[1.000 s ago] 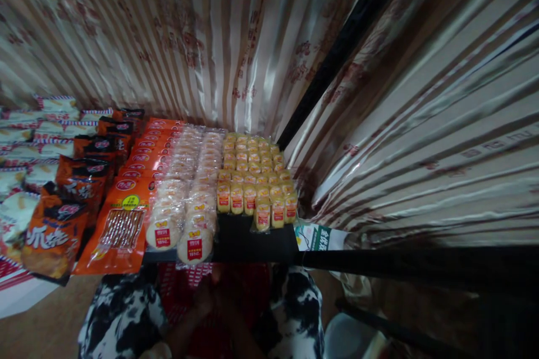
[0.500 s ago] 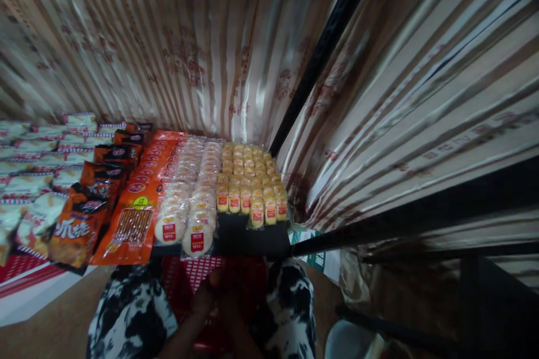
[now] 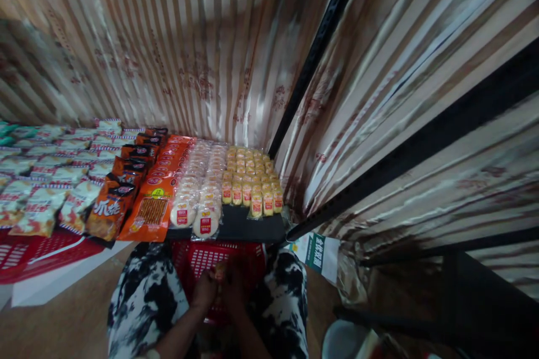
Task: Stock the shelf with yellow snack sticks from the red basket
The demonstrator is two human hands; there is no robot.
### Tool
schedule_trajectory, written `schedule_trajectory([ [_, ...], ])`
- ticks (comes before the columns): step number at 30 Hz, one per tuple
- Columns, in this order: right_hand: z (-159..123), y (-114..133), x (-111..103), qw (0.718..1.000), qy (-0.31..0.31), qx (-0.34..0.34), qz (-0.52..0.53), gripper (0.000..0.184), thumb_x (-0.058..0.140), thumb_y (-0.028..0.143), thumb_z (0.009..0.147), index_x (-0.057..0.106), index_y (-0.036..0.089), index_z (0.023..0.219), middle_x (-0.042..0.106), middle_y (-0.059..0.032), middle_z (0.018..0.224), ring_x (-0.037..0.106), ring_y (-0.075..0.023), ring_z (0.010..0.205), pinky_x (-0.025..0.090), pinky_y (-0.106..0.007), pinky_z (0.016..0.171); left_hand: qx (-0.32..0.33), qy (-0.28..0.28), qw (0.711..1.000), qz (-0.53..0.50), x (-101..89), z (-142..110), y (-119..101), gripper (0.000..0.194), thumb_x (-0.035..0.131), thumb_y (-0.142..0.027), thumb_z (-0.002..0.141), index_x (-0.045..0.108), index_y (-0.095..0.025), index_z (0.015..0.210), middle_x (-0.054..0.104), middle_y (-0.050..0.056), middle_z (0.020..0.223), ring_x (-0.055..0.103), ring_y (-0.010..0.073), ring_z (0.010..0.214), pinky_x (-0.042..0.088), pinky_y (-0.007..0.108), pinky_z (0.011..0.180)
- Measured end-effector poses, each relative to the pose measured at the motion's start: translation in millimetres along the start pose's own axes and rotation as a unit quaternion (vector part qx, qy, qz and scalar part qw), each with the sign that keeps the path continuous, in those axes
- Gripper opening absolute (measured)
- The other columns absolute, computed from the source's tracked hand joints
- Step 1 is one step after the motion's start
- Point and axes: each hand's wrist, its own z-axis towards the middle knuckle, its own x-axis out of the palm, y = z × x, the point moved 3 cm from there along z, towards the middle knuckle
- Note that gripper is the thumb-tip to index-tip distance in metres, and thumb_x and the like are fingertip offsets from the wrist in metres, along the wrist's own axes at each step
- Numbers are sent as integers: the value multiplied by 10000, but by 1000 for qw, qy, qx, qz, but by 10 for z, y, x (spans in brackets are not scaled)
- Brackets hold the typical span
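My left hand (image 3: 205, 290) and my right hand (image 3: 233, 287) are close together over a red plastic basket (image 3: 201, 258) between my knees. Between my closed fingers pokes out a small yellowish snack packet (image 3: 219, 271), dim and partly hidden, with both hands on it. Ahead, at the right end of a black shelf (image 3: 240, 228), stand rows of small yellow packets with red labels (image 3: 252, 182). Left of these lie two rows of round pale crackers in clear wrappers (image 3: 206, 219), then orange bags of thin sticks (image 3: 154, 210).
Black-and-orange snack bags (image 3: 107, 210) and many white snack bags (image 3: 42, 207) fill the shelf's left. Another red basket (image 3: 50, 255) is beneath them. Striped curtain (image 3: 202, 56) hangs behind; black metal posts (image 3: 320, 50) cross the right. A pale bucket (image 3: 345, 339) stands lower right.
The view has tilted and shifted, showing more of the shelf's left side. My hands stay together over the basket, and the packet between them shows more clearly.
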Motion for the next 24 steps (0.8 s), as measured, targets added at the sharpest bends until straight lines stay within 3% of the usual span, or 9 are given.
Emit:
schedule_trajectory([
  [3, -34, 31, -100, 1000, -4, 17, -1, 120, 535, 225, 757, 620, 168, 819, 698, -101, 855, 665, -235, 825, 503, -343, 768, 20, -6, 1000, 2, -27, -87, -62, 142, 433, -114, 833, 565, -147, 792, 689, 79, 787, 642, 147, 722, 436, 217, 654],
  [8, -123, 236, -279, 1000, -7, 5, 16, 105, 520, 215, 687, 586, 190, 764, 705, -87, 828, 664, -223, 806, 492, -324, 775, 58, -21, 998, 20, -119, -235, -183, 152, 417, -162, 858, 547, -156, 779, 675, 90, 840, 625, 165, 802, 414, 231, 695],
  [15, -280, 435, -431, 999, -20, -37, 23, 162, 493, 267, 715, 570, 201, 841, 695, -54, 845, 655, -192, 811, 488, -289, 739, 107, -40, 993, 10, -258, -490, -340, 138, 397, -199, 854, 514, -184, 784, 646, 48, 787, 609, 166, 762, 409, 246, 703],
  [24, -363, 825, -672, 991, -19, -105, 79, 169, 429, 275, 772, 528, 218, 896, 683, -54, 897, 657, -172, 852, 492, -291, 810, 220, -58, 965, -129, -273, -663, -577, 66, 417, -245, 777, 461, -212, 739, 589, 7, 706, 582, 171, 695, 440, 277, 674],
])
